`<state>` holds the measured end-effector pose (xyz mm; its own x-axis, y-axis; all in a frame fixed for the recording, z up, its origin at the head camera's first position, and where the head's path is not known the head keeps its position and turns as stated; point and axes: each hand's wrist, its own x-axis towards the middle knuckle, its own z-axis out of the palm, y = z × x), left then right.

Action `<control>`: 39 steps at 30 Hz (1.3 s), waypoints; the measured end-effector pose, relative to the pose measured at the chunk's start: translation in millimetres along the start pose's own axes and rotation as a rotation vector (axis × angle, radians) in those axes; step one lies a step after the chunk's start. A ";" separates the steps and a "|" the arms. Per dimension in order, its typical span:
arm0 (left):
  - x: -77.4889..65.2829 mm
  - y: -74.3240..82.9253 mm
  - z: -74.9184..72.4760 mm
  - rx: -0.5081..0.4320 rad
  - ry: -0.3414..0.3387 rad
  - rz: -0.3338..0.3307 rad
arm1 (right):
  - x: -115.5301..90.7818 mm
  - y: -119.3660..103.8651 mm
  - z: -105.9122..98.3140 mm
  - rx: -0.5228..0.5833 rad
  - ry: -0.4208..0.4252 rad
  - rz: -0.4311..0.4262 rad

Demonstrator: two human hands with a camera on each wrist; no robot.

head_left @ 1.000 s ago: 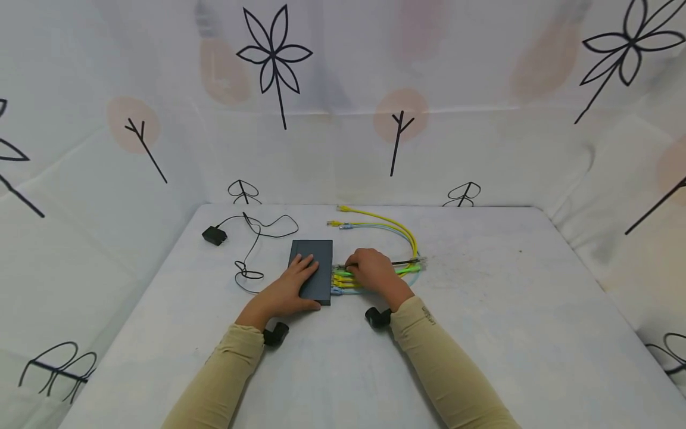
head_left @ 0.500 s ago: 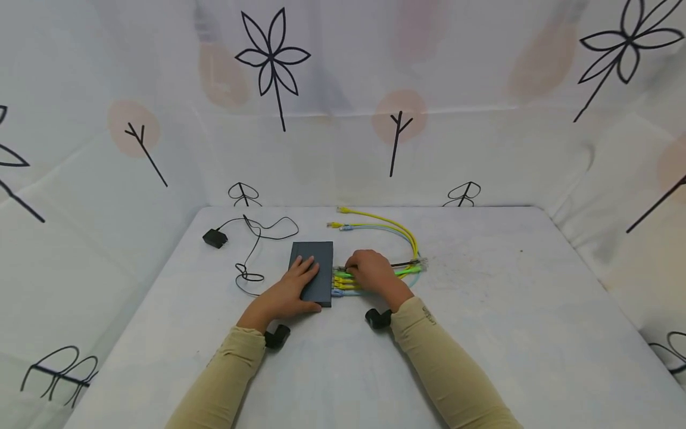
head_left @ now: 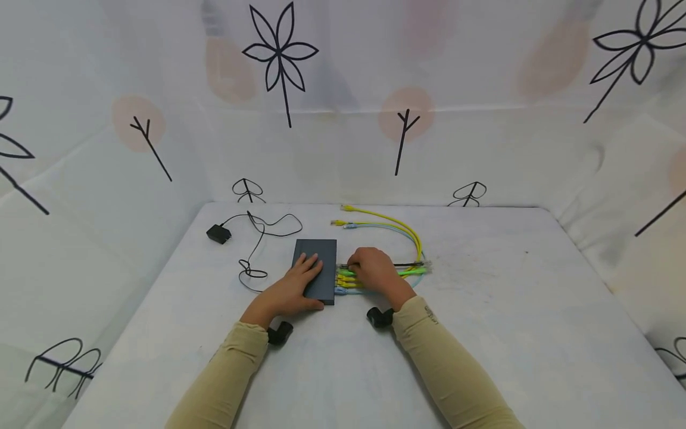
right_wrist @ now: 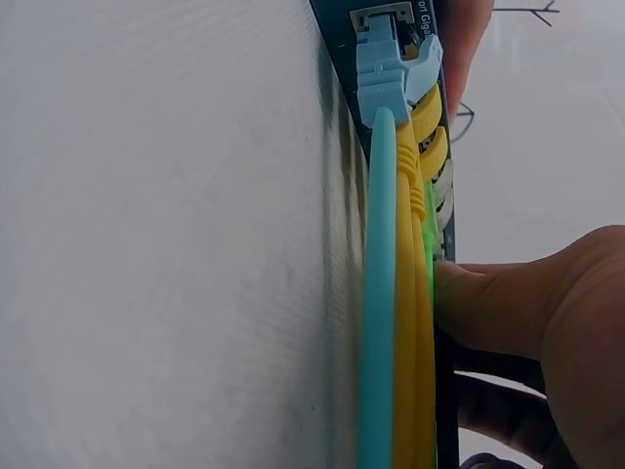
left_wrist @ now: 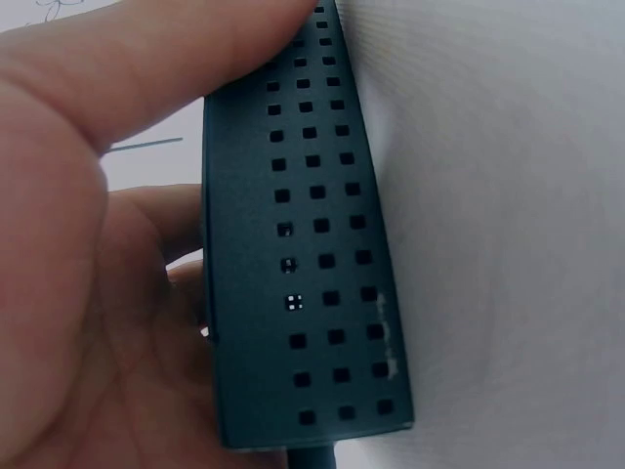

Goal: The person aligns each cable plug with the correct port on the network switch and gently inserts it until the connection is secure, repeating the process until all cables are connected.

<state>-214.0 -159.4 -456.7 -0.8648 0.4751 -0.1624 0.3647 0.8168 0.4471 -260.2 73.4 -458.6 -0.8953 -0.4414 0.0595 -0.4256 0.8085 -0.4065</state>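
Observation:
A dark network switch [head_left: 316,246] lies flat on the table, its ports facing right. My left hand [head_left: 292,292] rests on it with fingers spread over the top and the thumb along the vented near side [left_wrist: 244,244]. My right hand [head_left: 377,271] pinches a black network cable [head_left: 405,264] close to the port side; its plug end is partly covered by the fingers. Beside it run a green cable [head_left: 417,271] and yellow cables [right_wrist: 405,322]. The light blue plug [right_wrist: 381,73] sits in the port nearest me.
A black power adapter [head_left: 218,233] lies at the back left, its thin cord [head_left: 258,241] looping toward the switch. Loose yellow plugs [head_left: 339,223] and a light blue plug [head_left: 351,226] lie behind, their cables curving right. Patterned white cloth [head_left: 354,155] surrounds the table.
The head view has shifted slightly. Both hands keep their places on the switch and the black cable, with no other visible movement.

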 end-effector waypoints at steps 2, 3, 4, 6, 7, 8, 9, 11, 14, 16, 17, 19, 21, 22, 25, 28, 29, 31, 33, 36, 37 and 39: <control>0.6 0.9 -1.0 -0.005 0.001 0.003 | -0.1 -0.1 -1.4 -0.003 0.003 0.000; 0.7 1.4 -1.5 -0.007 0.002 0.004 | -0.1 0.0 -1.9 -0.005 0.005 -0.001; 0.7 2.1 -2.1 -0.009 0.002 0.004 | -0.1 0.0 -2.6 -0.004 0.006 -0.003; 1.2 2.8 -2.7 -0.010 0.003 0.002 | -0.2 0.0 -3.5 -0.003 0.010 -0.006; 1.6 3.2 -2.9 -0.011 0.003 0.003 | -0.3 -0.1 -4.0 0.000 0.010 -0.004; 1.7 3.4 -2.9 -0.010 0.003 0.000 | -0.3 0.0 -4.2 0.004 0.008 -0.002; 1.9 3.6 -2.8 -0.011 0.003 -0.001 | -0.2 0.1 -4.4 0.008 0.005 0.003; 2.4 3.7 -2.3 -0.013 0.002 -0.006 | -0.5 0.3 -4.6 0.013 -0.002 0.011; 2.9 4.7 -2.0 -0.016 0.002 -0.012 | -0.7 0.7 -4.8 0.014 -0.003 0.021; 3.6 5.2 -1.9 -0.020 0.007 -0.011 | -1.1 0.9 -4.6 0.012 0.005 0.024; 3.8 5.3 -1.9 -0.020 0.008 -0.011 | -1.2 1.1 -4.1 0.009 0.008 0.024; 3.7 5.3 -1.7 -0.014 0.005 -0.012 | -2.0 1.1 -3.0 0.003 0.007 0.022; 3.4 4.7 -1.3 -0.013 0.000 -0.011 | -3.1 1.0 -1.4 -0.006 0.001 0.018; 2.9 4.4 -1.1 -0.009 -0.005 -0.014 | -3.6 0.7 -0.8 -0.012 -0.001 0.015; 1.7 3.3 -0.7 -0.009 -0.005 -0.016 | -4.6 -0.3 0.8 -0.037 -0.001 -0.001; 0.6 2.1 0.1 -0.019 0.002 -0.025 | -5.0 -1.4 1.4 -0.062 0.003 -0.018; 0.2 1.6 0.5 -0.023 0.003 -0.027 | -5.2 -1.6 1.5 -0.067 -0.001 -0.021; -0.5 0.7 1.5 -0.033 0.002 -0.032 | -6.0 -1.6 1.5 -0.069 -0.008 -0.024; -1.2 0.1 2.5 -0.039 0.000 -0.037 | -6.9 -0.8 1.6 -0.072 -0.016 -0.023; -1.8 0.0 3.0 -0.056 0.009 -0.030 | -8.0 0.6 1.2 -0.065 -0.017 -0.023; -1.7 0.2 2.9 -0.061 0.012 -0.028 | -8.0 1.1 1.1 -0.063 -0.015 -0.024; -1.4 0.8 2.4 -0.068 0.018 -0.024 | -8.3 1.6 0.1 -0.055 -0.016 -0.026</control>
<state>-211.6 -158.6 -458.2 -0.8791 0.4496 -0.1582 0.3204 0.8032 0.5021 -253.4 78.3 -459.9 -0.8818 -0.4685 0.0543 -0.4556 0.8165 -0.3546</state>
